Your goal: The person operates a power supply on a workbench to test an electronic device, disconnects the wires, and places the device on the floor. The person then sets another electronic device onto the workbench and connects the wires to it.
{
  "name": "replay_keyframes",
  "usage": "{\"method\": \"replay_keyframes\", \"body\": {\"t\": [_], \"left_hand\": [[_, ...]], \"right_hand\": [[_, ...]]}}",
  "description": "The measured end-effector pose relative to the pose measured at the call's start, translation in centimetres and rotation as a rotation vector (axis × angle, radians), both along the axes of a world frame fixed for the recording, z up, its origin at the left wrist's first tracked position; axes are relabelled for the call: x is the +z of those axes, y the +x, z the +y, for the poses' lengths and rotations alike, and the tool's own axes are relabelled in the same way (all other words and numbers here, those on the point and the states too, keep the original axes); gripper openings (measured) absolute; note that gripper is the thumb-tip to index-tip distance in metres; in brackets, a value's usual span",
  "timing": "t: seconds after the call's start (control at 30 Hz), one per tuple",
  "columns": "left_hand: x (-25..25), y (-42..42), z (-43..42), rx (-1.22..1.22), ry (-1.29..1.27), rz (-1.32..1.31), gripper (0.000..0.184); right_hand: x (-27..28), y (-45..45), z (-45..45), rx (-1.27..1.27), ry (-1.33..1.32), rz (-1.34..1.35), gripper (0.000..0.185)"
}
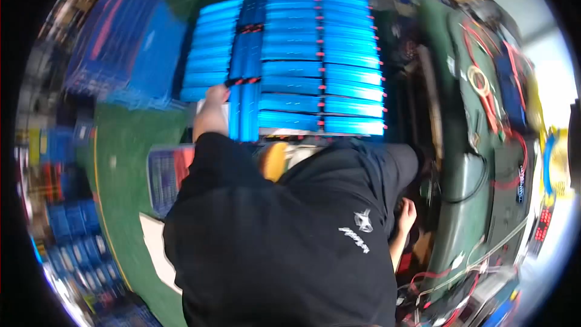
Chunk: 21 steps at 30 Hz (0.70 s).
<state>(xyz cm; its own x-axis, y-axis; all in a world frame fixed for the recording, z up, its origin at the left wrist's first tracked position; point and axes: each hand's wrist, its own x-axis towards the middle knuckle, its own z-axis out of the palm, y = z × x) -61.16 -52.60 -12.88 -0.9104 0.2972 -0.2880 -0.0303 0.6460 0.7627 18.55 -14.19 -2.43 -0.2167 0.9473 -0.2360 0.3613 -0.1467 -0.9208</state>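
Observation:
Bright blue, long narrow pieces (292, 69) with red ends lie stacked in several columns in front of me. My left hand (215, 100) is at the near left corner of these stacks, beside an upright bundle of darker blue pieces (244, 112). It looks closed, but motion blur hides what is in its fingers. My right hand (407, 215) hangs low at my right side, near the edge of the green bench. Its fingers are loosely bent and apart, with nothing visible in them.
Blue crates (127, 48) are stacked at the left on a green floor (121, 163). A purple-blue basket (162, 178) stands by my left leg. To the right, a green-topped bench (463, 206) carries red cables (487, 100) and a roll of tape (478, 80).

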Motion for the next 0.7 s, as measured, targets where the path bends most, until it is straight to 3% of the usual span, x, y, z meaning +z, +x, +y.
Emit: {"method": "replay_keyframes", "body": {"t": [0.07, 0.1, 0.2, 0.23, 0.37, 0.7], "left_hand": [[3.7, 2.0, 3.4, 0.719, 0.375, -0.404, 0.016], [3.6, 1.4, 4.1, 0.772, 0.251, -0.455, 0.017], [1.9, 0.7, 3.7, 0.71, 0.273, -0.427, 0.017], [1.7, 0.7, 3.9, 0.748, 0.22, -0.4, 0.029], [2.2, 1.4, 4.4, 0.714, 0.081, -0.291, 0.033], [1.6, 0.5, 4.3, 0.68, 0.139, -0.362, 0.023]], "right_hand": [[-2.7, 2.6, 1.6, 0.098, 0.039, -0.045, 0.021], [-2.7, 2.6, 1.7, 0.104, 0.006, -0.016, 0.021], [-3.5, 3.1, 1.6, 0.127, 0.027, -0.017, 0.02], [-3.2, 3.0, 1.4, 0.112, 0.006, -0.026, 0.02], [-3.9, 3.3, 1.6, 0.098, 0.001, -0.012, 0.021], [-0.9, 1.7, 0.4, 0.045, -0.103, 0.041, 0.022]]}}
